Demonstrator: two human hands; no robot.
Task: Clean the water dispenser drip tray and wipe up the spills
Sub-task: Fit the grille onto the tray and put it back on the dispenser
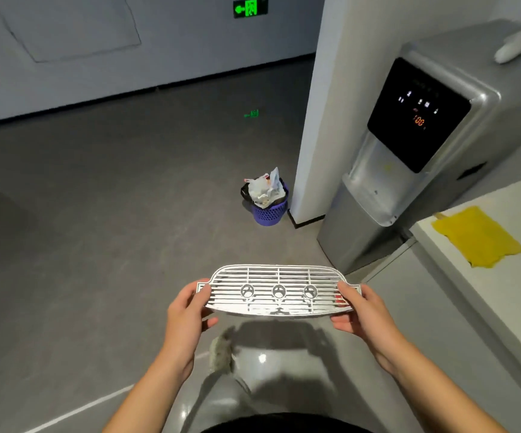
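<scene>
I hold a shiny metal drip tray grate (279,290) flat in front of me, above the grey floor. My left hand (187,310) grips its left end and my right hand (360,310) grips its right end. The grate has slots and three round cut-outs. The silver water dispenser (415,170) stands to the upper right, its black panel lit with orange digits. A yellow cloth (474,235) lies on the white counter (509,295) at the right.
A purple bin (268,204) stuffed with rubbish stands on the floor by a white pillar (324,120). A white object (515,45) rests on top of the dispenser. A grey fuzzy thing (221,354) lies on the floor below the grate.
</scene>
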